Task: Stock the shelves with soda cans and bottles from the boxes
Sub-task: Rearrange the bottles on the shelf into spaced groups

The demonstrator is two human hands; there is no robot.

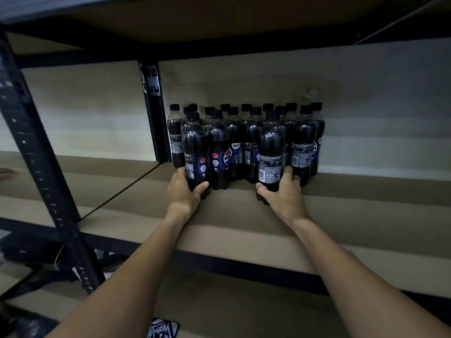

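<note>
The left hand [183, 191] grips the base of a dark cola bottle [195, 147], with the thumb across the front of it and the fingers curled round its far side. The right hand [285, 193] holds a second bottle [271, 147] the same way, low on its body, thumb at the front and fingers wrapped behind. Both bottles are upright with black caps on, and their printed labels face the camera. Their bottoms sit at the level of the shelf board [244, 215], though it is not clear whether they rest on it or are held just above it. They form the front row of a tight group of matching bottles [235, 140], which stands on the same brown board in rows reaching to the pale back wall [244, 79]. The left-hand bottle is at the group's left front and the right-hand one towards its right front, with another labelled bottle between them. Both forearms reach in over the board's front edge. A black rear post [153, 111] rises just beside the group's left end, and a perforated black front post [36, 162] slants up at the left of the view. An upper shelf [219, 18] spans overhead and a lower shelf [219, 301] lies beneath the arms. The picture is dim and slightly blurred.
</note>
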